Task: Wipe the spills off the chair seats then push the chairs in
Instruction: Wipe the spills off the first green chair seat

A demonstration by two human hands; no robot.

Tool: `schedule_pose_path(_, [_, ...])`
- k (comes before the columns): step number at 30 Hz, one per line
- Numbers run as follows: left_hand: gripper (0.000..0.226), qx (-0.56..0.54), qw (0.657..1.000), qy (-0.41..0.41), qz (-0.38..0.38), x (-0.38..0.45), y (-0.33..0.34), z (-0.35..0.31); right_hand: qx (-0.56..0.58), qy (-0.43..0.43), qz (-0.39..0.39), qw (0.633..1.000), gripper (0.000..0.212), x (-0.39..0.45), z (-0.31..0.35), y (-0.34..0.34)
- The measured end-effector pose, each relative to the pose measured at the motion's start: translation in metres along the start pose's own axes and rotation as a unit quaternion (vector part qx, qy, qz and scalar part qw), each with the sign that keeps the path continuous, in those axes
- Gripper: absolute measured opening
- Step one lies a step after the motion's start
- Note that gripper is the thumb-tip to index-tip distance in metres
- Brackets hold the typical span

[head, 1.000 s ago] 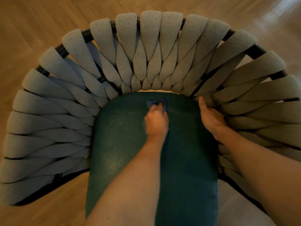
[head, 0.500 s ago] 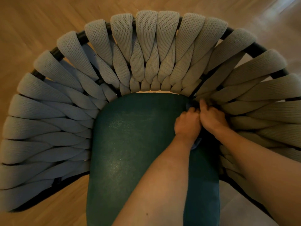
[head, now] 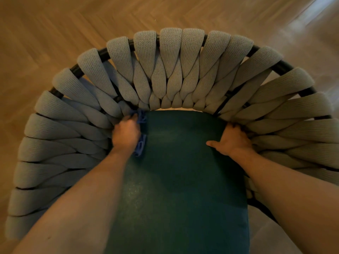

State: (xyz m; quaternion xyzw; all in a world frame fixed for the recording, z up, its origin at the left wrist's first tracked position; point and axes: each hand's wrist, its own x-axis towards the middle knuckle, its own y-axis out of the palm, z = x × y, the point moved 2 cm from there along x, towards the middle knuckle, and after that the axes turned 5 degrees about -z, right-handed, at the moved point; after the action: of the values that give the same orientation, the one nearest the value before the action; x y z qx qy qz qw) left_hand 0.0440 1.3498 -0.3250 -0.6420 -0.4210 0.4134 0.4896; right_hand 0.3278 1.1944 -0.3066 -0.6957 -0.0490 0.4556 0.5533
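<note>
Since it left the right hand (head: pixel 232 142): left hand (head: pixel 126 133), cloth (head: pixel 140 117) at seat's left-rear corner.

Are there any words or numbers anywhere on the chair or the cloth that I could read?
None: no word, label or number shows on the green seat cushion, the grey woven chair back, the blue cloth under the left hand, or the wooden floor.
</note>
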Motion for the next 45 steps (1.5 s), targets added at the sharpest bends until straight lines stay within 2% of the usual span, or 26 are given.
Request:
schedule_pose_path(4, [0.022, -0.031, 0.999, 0.001, -0.027, -0.006, -0.005, 0.014, 0.075, 0.018, 0.009, 0.997, 0.113, 0.000, -0.005, 0.002])
schedule_pose_path(12, [0.016, -0.173, 0.985, -0.007, -0.005, -0.015, -0.029, 0.003, 0.272, 0.074, 0.001, 0.960, 0.075, -0.026, -0.026, -0.008])
schedule_pose_path(17, [0.025, -0.278, 0.959, -0.001, 0.057, -0.048, -0.050, -0.022, 0.323, 0.085, 0.014, 0.943, 0.071, -0.073, -0.044, -0.006])
schedule_pose_path(21, [0.030, -0.333, 0.931, -0.028, 0.143, -0.081, -0.067, -0.047, 0.363, 0.097, 0.009, 0.927, 0.065, -0.124, -0.057, -0.015])
schedule_pose_path(25, [0.029, -0.395, 0.892, -0.037, 0.217, -0.118, -0.092, -0.079, 0.381, 0.128, 0.019, 0.915, 0.063, -0.178, -0.076, -0.021])
schedule_pose_path(31, [0.024, -0.372, 0.890, 0.023, 0.263, -0.173, -0.118, -0.127, 0.442, 0.171, 0.037, 0.880, 0.063, -0.256, -0.103, -0.023])
schedule_pose_path(36, [0.035, -0.391, 0.862, 0.018, 0.321, -0.220, -0.134, -0.162, 0.496, 0.194, 0.044, 0.845, 0.060, -0.321, -0.132, -0.023])
schedule_pose_path(45, [0.025, -0.425, 0.818, 0.068, 0.382, -0.327, -0.168, -0.250, 0.553, 0.237, -0.012, 0.799, 0.061, -0.431, -0.212, -0.012])
